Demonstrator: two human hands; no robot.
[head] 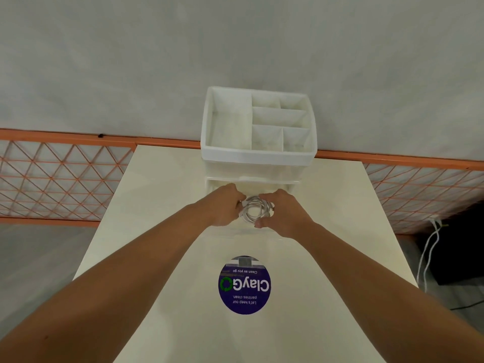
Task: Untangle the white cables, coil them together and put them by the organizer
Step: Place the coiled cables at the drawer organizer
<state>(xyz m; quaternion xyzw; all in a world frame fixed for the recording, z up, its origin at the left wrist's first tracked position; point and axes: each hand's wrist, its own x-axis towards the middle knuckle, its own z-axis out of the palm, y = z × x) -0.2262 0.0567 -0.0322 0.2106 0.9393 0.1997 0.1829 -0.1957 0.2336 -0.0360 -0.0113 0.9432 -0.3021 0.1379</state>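
A: What is held, and of what make?

B: A round coil of smooth white cables (255,211) is gripped from both sides, just in front of the organizer (258,121). The left hand (227,205) is curled round the coil's left edge; the right hand (281,212) is curled over its right edge, thumb beneath. How many cables are wound in it cannot be told.

A: And the organizer?

B: One boxy white organizer is seen, of matt plastic; five compartments are counted in its open top, one large at the left and four smaller at the right. A drawer front lies below, just behind the hands.

A: What room is left around it?

B: A glossy cream table (162,192) is spread to either side of the organizer and in front of it. One round purple sticker (244,285) is stuck nearer the person. Behind the organizer, an orange lattice rail (65,176) runs along the table's far edge. Two white cords (429,247) hang beyond the right edge.
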